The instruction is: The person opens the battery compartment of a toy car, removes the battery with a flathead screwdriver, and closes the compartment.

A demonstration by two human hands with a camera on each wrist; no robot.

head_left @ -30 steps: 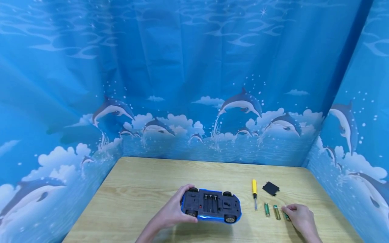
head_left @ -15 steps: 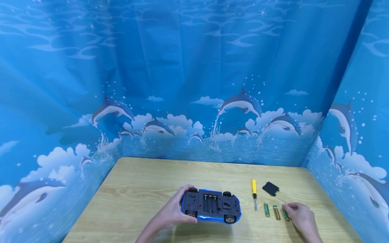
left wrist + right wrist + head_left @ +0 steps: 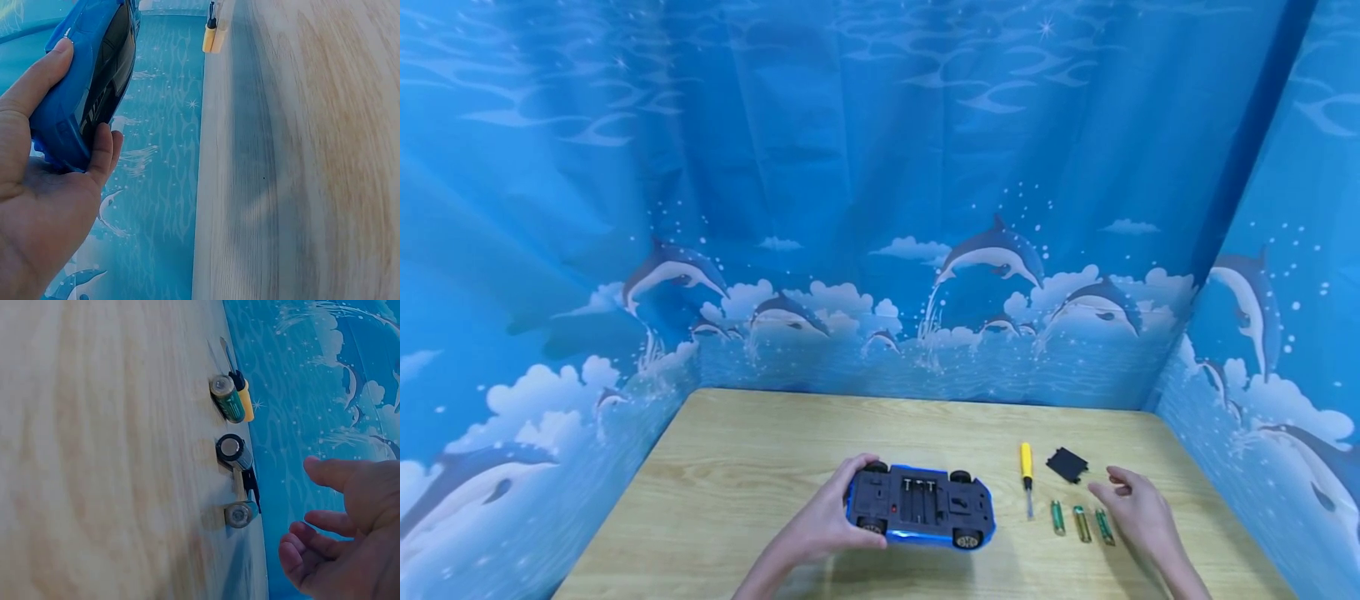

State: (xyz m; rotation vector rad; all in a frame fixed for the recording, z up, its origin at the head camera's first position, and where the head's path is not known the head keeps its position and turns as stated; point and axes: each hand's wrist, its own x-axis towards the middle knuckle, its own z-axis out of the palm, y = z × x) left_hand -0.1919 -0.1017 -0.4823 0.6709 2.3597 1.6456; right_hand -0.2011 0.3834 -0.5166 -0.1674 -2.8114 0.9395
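My left hand [image 3: 827, 521] grips the rear end of a blue toy car [image 3: 920, 507], turned with its black underside up and an open battery compartment showing in the middle. In the left wrist view the thumb and fingers wrap around the car's blue body [image 3: 69, 106]. Over the right side of the table, my right hand [image 3: 1142, 512] hovers with loosely bent fingers and nothing between them. Just left of it lie three batteries in a row: a green one [image 3: 1057, 517], a gold-looking one [image 3: 1082, 524] and another green one [image 3: 1105, 527].
A yellow-handled screwdriver [image 3: 1027, 475] lies between the car and the batteries. Behind the batteries is a small black battery cover [image 3: 1067, 465]. The wooden table [image 3: 737, 450] is enclosed by a blue dolphin-print curtain [image 3: 850, 167].
My right hand has let go of the rightmost battery and lifted away, slightly back and to the right. The left hand and car have stayed put.
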